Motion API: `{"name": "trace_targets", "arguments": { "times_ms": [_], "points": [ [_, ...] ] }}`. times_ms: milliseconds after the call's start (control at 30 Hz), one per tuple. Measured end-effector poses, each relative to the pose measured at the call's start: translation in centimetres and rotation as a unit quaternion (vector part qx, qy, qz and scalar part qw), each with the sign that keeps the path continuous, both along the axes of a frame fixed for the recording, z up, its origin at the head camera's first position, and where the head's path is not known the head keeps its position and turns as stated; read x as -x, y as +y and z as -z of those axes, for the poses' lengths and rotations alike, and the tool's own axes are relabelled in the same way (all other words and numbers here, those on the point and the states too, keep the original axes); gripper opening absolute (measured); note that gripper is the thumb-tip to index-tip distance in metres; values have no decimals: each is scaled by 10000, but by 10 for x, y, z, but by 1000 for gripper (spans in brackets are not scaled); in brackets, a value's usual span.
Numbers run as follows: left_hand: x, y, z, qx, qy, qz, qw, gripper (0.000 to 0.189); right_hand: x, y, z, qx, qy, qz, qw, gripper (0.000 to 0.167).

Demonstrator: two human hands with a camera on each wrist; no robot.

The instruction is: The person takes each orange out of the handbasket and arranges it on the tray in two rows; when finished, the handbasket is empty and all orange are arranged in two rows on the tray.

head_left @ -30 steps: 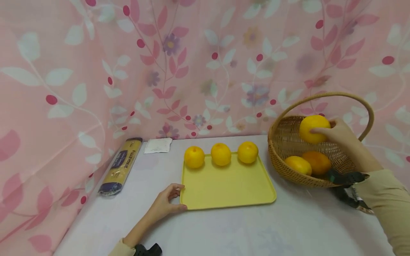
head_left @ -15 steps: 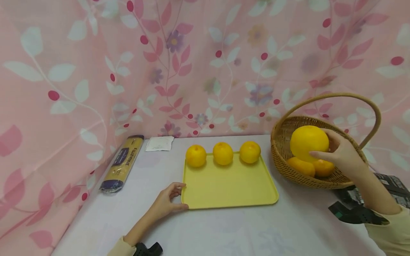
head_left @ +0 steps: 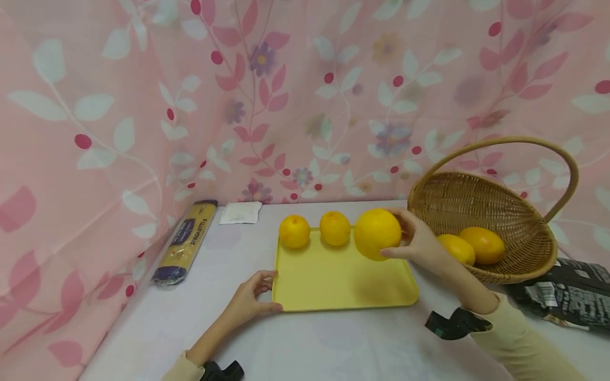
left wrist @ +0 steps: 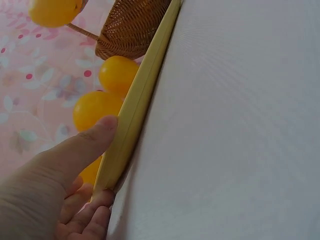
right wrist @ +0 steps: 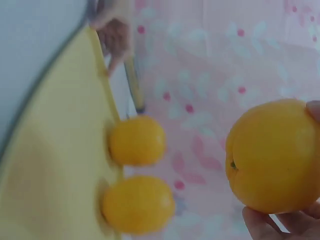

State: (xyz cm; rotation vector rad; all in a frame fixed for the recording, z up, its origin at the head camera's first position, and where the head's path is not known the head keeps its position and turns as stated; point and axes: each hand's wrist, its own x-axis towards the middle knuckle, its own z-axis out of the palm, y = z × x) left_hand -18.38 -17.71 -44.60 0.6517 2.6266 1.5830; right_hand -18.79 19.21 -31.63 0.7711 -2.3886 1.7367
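Note:
In the head view my right hand (head_left: 419, 241) grips an orange (head_left: 378, 234) above the right part of a yellow tray (head_left: 329, 280). The right wrist view shows this orange (right wrist: 275, 156) up close, with a small green stem spot and fingertips around it. Two oranges, a left one (head_left: 294, 231) and a middle one (head_left: 335, 228), sit along the tray's back edge. A third one there is hidden behind the held orange. My left hand (head_left: 250, 296) holds the tray's front left corner, its thumb (left wrist: 102, 131) on the front edge and its fingers at the side.
A wicker basket (head_left: 534, 259) with a tall handle stands at the right, holding a yellow fruit (head_left: 457, 250) and an orange-coloured oval fruit (head_left: 482, 245). Beside it lies a black packet (head_left: 572, 293). At the left are a spaghetti pack (head_left: 186, 243) and a white sachet (head_left: 240, 212).
My right hand has lifted the orange out of the basket and carried it left over the tray. The left hand has stayed at the tray's corner.

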Motion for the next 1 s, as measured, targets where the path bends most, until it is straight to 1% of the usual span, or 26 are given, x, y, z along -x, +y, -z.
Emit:
{"name": "trace_targets", "arguments": {
  "times_ms": [67,167,233,300,367,467,533,633,700,800,833,867,933,1000],
  "points": [
    [-1,1,-5,-50,40,47,10000,68,6,-17,6,-54,-64,-148,9999,66],
    [-4,4,-13,-172,107,199,9996,68,13,-42,16,-94,-151,-346,9992,67],
    [-5,5,-15,-224,125,276,9993,68,17,-57,24,-131,-215,-403,9989,67],
    [-3,4,-12,-127,128,250,9995,68,20,-70,33,-179,-279,-451,9984,67],
    [0,2,-5,-45,96,191,9998,69,23,-81,43,-279,-350,-472,9979,66],
    [3,-2,3,-28,9,122,9999,69,25,-96,58,-386,-453,-522,9969,66],
    [3,-3,5,-68,-9,141,9999,70,25,-105,66,-386,-554,-577,9960,67],
    [2,-3,4,-109,-39,166,9998,69,25,-115,78,-338,-753,-677,9943,66],
    [-2,-1,-5,-126,-151,183,9996,68,23,-120,83,-362,-873,-739,9928,66],
    [-9,3,-20,-155,-301,230,9992,66,14,-127,77,-522,-1021,-774,9904,64],
    [-11,4,-23,-163,-301,269,9991,66,11,-129,75,-574,-1064,-770,9897,64],
    [-11,4,-24,-150,-307,275,9990,65,8,-131,72,-613,-1067,-770,9894,63],
    [-8,2,-17,-93,-224,291,9993,66,7,-134,73,-629,-1103,-755,9890,63],
    [-2,-1,-7,-55,-170,269,9995,67,11,-134,83,-617,-1061,-762,9895,64]
  ]
}}
